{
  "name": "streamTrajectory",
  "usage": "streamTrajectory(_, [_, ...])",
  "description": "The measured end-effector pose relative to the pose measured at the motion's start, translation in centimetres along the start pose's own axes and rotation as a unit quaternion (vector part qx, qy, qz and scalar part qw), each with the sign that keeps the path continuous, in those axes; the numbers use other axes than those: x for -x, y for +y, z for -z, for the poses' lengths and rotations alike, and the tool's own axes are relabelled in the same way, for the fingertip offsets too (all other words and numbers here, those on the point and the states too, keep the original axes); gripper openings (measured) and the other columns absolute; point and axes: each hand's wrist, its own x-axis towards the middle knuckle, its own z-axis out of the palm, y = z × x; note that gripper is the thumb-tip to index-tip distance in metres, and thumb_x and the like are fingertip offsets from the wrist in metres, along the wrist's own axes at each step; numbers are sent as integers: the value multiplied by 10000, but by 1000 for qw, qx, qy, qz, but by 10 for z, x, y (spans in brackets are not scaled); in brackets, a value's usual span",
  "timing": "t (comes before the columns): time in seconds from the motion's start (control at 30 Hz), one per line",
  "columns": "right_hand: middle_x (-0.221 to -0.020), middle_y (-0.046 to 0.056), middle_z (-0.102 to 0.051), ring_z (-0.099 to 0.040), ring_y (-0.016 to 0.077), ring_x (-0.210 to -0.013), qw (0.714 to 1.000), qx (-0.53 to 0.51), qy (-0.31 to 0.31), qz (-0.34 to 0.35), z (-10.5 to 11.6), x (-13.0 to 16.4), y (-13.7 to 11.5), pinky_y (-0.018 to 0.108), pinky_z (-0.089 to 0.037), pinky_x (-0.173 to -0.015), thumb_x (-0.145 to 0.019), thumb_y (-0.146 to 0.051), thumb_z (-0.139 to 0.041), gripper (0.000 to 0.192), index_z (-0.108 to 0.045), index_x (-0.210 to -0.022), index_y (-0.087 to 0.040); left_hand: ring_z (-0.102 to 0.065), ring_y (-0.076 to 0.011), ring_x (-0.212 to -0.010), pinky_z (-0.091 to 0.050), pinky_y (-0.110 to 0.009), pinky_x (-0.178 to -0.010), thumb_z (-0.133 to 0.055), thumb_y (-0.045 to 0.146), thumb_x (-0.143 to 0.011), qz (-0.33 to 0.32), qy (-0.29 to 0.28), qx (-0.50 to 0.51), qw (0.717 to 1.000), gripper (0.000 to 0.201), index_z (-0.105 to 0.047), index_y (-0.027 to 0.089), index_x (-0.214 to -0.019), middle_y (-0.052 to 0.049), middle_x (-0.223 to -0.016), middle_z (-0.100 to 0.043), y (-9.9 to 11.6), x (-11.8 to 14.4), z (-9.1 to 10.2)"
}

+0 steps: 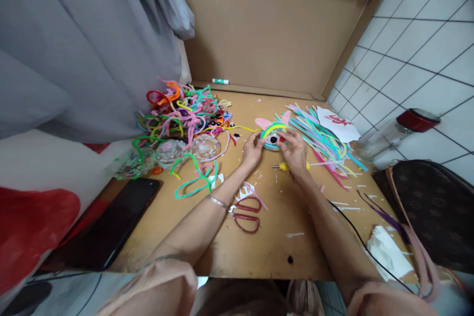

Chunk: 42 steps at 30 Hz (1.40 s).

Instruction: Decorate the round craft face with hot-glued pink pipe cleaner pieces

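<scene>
A small animal-face craft (pixel 279 127) with pink ears, yellow and green pipe-cleaner bands, a black eye and a red spot stands over the far middle of the table. My left hand (pixel 252 152) grips its left edge. At its right side, the fingers of my right hand (pixel 295 150) are closed near the red spot; whether they pinch a small separate piece cannot be made out. Just below my right hand lies a yellow glue gun (pixel 283 166), partly hidden by the hand. Red-handled scissors (pixel 247 217) rest nearer me, beside my left forearm.
Tangled pipe cleaners (pixel 185 113) and clear round plastic pieces (pixel 205 147) lie left; straight pipe cleaners (pixel 314 131) fan out right. A phone (pixel 118 217), glue stick (pixel 220 81), glass bottle (pixel 385 136), brown bag (pixel 433 207), crumpled tissue (pixel 388 252) and black cord (pixel 355 229) surround the workspace.
</scene>
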Motion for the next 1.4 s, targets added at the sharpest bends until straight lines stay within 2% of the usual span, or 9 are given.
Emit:
streamTrajectory(0.5, [-1206, 101, -641, -612, 257, -1134, 1000, 11, 4, 10, 0, 2, 0, 445, -494, -992, -862, -367, -616, 252, -750, -1042, -252, -650, -200, -1068, -479, -350, -997, -623, 187, -809, 9, 3, 22, 1000, 375, -614, 133, -1180, -142, -1240, -666, 2, -1, -2])
streamTrajectory(0.7, [-1205, 99, -645, -614, 249, -1135, 1000, 2, -2, 14, 3, 1, 1, 432, -502, -988, -873, -394, -598, 271, -748, -1052, -257, -660, -207, -1049, -491, -351, -979, -694, 235, -776, 10, -1, 43, 999, 367, -641, 153, -1129, -132, -1202, -683, 4, 0, -1])
streamTrajectory(1.07, [-1287, 70, -630, -624, 263, -1155, 996, 82, -15, 41, 5, 3, -4, 422, -516, -969, -878, -319, -591, 234, -739, -1058, -294, -666, -188, -976, -514, -325, -920, -730, 284, -744, 14, -5, 61, 998, 379, -649, 154, -1091, -115, -1141, -702, 9, 2, 0])
streamTrajectory(1.23, [-1300, 61, -622, -631, 267, -1136, 995, 92, -14, 24, 4, 3, -5, 422, -511, -967, -878, -329, -593, 221, -742, -1039, -305, -669, -185, -955, -520, -331, -906, -748, 315, -728, 25, -9, 66, 997, 405, -646, 154, -1084, -113, -1144, -700, 10, 2, 1])
streamTrajectory(1.4, [-1268, 69, -641, -637, 271, -1124, 994, 103, -15, 11, 4, 3, -4, 412, -510, -959, -871, -304, -605, 228, -747, -1049, -300, -658, -199, -1022, -509, -341, -937, -763, 337, -712, 30, -12, 82, 996, 410, -662, 160, -1068, -115, -1171, -696, 8, 0, 3])
